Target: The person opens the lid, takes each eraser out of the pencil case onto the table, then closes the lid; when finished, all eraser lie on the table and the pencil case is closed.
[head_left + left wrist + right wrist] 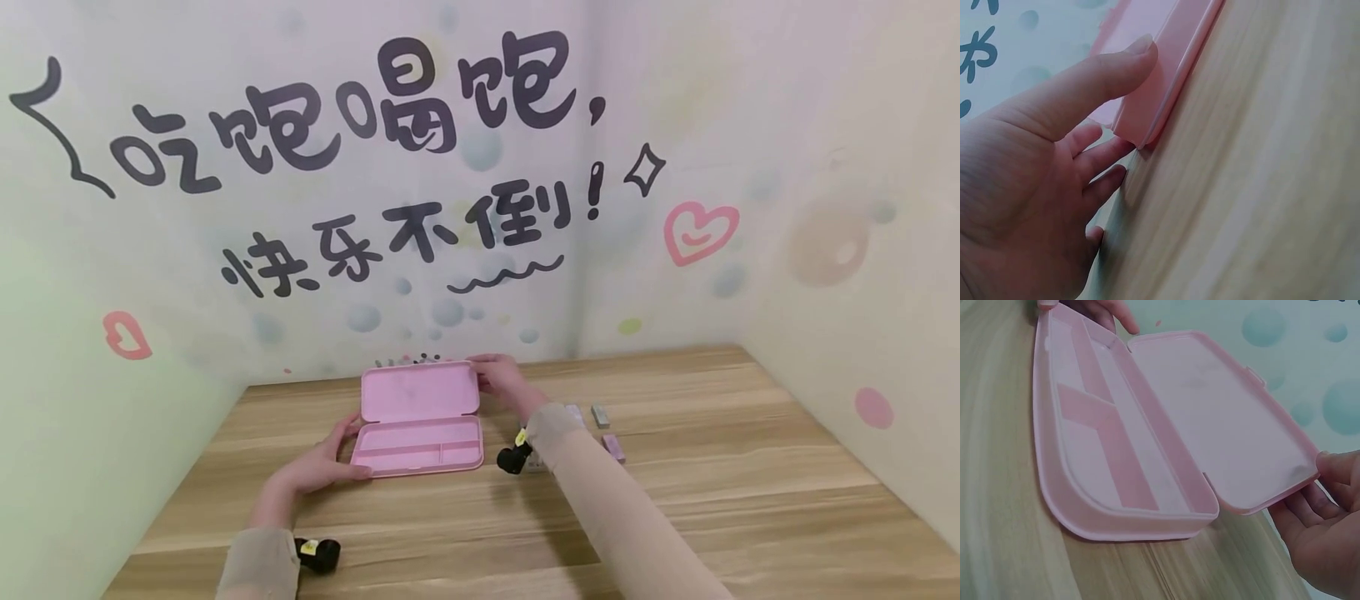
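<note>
A pink pencil case (417,475) lies opened flat-side down on the table, its lid (420,392) tilted up at the back. Dividers (1088,403) split the base into compartments with nothing in them. My left hand (318,468) holds the base's left end, thumb on the front wall and fingers around the end, as the left wrist view shows. At the lid's upper right corner, my right hand (504,379) pinches the edge, its thumb (1333,464) on the inner side and fingers behind.
Right of the case, partly behind my right wrist, lie small blocks: a grey one (600,416), a purple one (613,448) and a pale lilac one (574,415). A printed wall (525,329) stands close behind the case. Wood-grain tabletop (420,533) extends in front.
</note>
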